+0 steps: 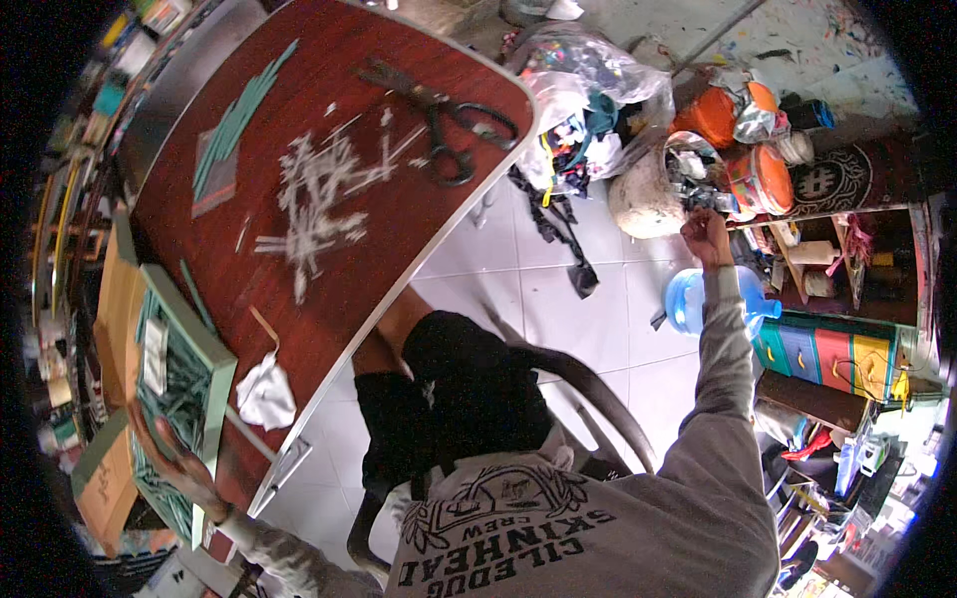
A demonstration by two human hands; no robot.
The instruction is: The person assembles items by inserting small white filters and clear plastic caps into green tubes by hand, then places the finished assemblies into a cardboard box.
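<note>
My left hand (pixel 177 460) is over an open cardboard box (pixel 221 374) at the table's left edge, its fingers stretched out. Inside the box lie many dark green strips (pixel 171 374) and a small white block (pixel 155 356). Far to the right, my right arm reaches out to a dirty white bucket (pixel 638 202) full of scraps. My right hand (pixel 706 237) is at the bucket's near rim with its fingers curled together. Whatever they may hold is too small to make out.
On the red-brown table (pixel 329 50) lie black-handled scissors (pixel 446 125), scattered white strips (pixel 324 189), green strips (pixel 244 115) on a clear packet and a crumpled white cloth (pixel 266 391). A blue water jug (pixel 688 302), bagged scraps (pixel 588 110) and orange-lidded tubs (pixel 763 179) surround the bucket.
</note>
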